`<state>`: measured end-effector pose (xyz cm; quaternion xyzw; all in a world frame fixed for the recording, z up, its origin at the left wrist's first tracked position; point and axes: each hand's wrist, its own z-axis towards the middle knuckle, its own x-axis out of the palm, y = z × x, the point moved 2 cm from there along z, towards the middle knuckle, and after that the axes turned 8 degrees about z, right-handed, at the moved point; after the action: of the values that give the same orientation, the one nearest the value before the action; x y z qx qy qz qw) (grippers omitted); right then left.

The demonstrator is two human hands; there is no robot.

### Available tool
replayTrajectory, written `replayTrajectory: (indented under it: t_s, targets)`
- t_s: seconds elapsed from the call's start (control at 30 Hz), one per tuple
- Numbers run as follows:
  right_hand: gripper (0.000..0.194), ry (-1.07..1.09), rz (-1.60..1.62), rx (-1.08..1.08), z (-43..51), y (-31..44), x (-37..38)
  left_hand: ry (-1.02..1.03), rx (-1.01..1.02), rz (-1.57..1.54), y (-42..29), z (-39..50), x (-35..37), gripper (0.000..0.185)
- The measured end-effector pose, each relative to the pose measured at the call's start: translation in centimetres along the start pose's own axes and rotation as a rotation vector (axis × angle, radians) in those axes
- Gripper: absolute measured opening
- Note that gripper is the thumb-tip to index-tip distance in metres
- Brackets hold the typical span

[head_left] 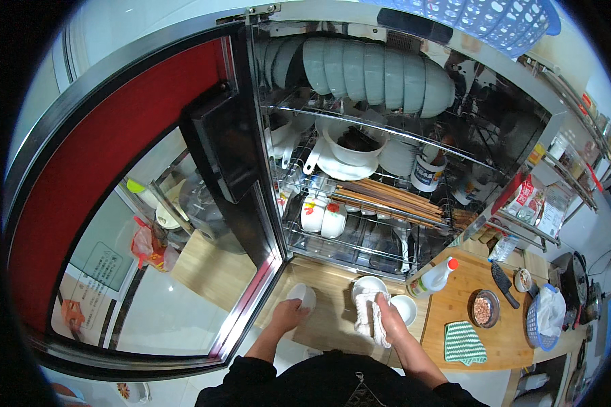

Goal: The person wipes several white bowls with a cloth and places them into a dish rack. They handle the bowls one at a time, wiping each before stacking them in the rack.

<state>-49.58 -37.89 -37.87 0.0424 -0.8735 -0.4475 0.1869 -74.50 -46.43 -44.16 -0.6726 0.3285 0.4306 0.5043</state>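
Note:
My left hand (288, 315) grips a small white bowl (302, 296) by its edge, over the wooden counter. A folded white cloth (370, 318) is in my right hand (390, 318). Just behind the cloth stands a white bowl (369, 286), partly covered by it. Another white bowl (404, 309) sits right of my right hand. Before me is an open dish cabinet with grey-green bowls (366, 74) on the upper rack, wooden chopsticks (392, 201) lower down, and white cups (333, 220) with red and yellow decoration below them.
The cabinet's red-framed glass door (96, 142) swings out at the left. On the right, a wooden board (438, 325) carries a white bottle with a red cap (434, 277), a striped cloth (464, 342), a metal bowl of pinkish pieces (483, 309), a knife (504, 286) and a blue basket (544, 318).

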Motion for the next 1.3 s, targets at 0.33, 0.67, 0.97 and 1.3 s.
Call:
replayTrajectory:
  t_s: [0.33, 0.67, 0.97, 1.3]
  targets:
    - [0.041, 0.282, -1.411, -1.059, -6.9, 8.0, 9.3, 0.224, 0.237, -0.975, -10.9, -1.4, -8.7, 0.022]
    - [0.049, 0.040, -0.024, -0.715, -5.5, 7.9, 3.9, 0.371, 0.088, -2.106, -14.4, -1.2, -9.6, 0.029]
    - [0.047, -0.020, -1.319, -1.365, -10.1, 11.6, 7.5, 0.352, 0.007, -1.914, -16.2, -0.8, -10.7, 0.027]
    - [0.039, 0.277, 0.150, -0.065, -4.3, 12.2, 3.4, 0.589, 0.030, -1.789, -17.3, -0.7, -13.7, 0.027]
